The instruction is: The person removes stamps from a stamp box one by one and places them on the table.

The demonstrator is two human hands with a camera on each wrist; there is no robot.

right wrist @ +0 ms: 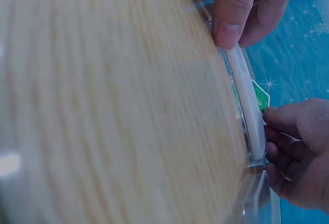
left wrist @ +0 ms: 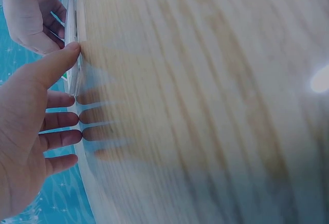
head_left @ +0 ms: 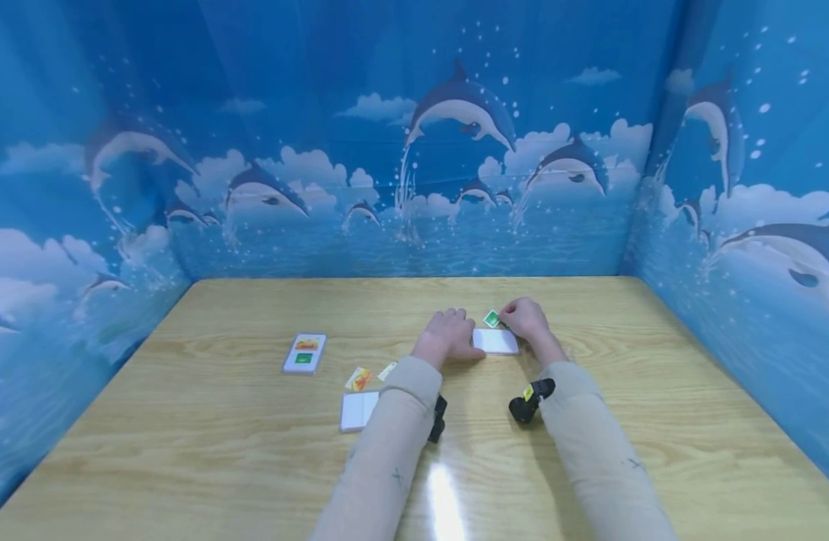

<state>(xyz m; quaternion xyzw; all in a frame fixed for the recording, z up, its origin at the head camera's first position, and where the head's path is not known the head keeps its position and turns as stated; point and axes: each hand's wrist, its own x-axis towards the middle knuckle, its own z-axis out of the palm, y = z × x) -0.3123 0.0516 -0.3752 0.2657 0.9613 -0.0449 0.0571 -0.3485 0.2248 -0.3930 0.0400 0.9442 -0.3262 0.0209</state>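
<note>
A flat white case point(head_left: 495, 341) lies between the two hands in the head view. My left hand point(head_left: 448, 336) rests at its left end, the thumb touching the near corner and the other fingers stretched straight onto the table, as the left wrist view shows. Just beyond the case's far edge, my right hand point(head_left: 527, 319) pinches a small green card with a white border point(head_left: 491, 318) between thumb and forefinger. In the right wrist view the green card point(right wrist: 260, 98) stands out behind the case, partly hidden by it; the remaining fingers of that hand are curled.
Farther left lies another case point(head_left: 304, 353) bearing an orange picture and a green one. Nearer, a second white case point(head_left: 358, 411) is partly covered by the left sleeve, with an orange card point(head_left: 358, 379) and a pale card point(head_left: 387, 371) beyond it. Dolphin-print curtains border the table.
</note>
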